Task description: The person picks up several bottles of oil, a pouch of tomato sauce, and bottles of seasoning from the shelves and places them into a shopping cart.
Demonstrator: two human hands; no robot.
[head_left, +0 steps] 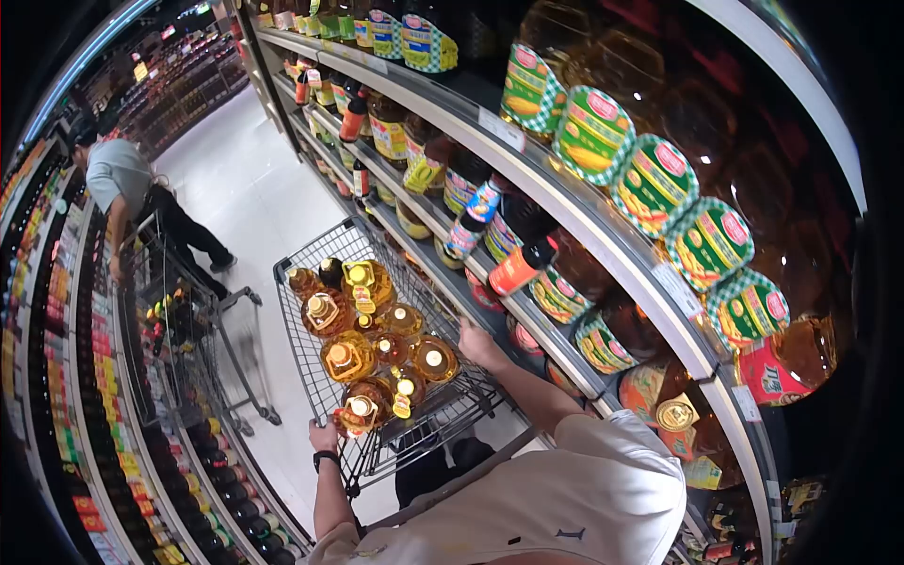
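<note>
A metal shopping cart [294, 325] stands in front of me, loaded with several bottles of amber cooking oil. One large oil bottle [341, 354] sits at the left of the load; another bottle [434, 359] lies toward the right. My left hand [323, 435], with a dark band on the wrist, is closed on the cart's near left rim. On the cart's right rim, beside the shelves, my right hand [480, 346] is closed too. The undersides of both grips are hidden.
Shelves [603, 240] of large oil bottles [650, 184] curve along my right, close to the cart. At left, a person [122, 179] bends toward another shelf beside a second cart [221, 339]. Pale floor [231, 165] runs between.
</note>
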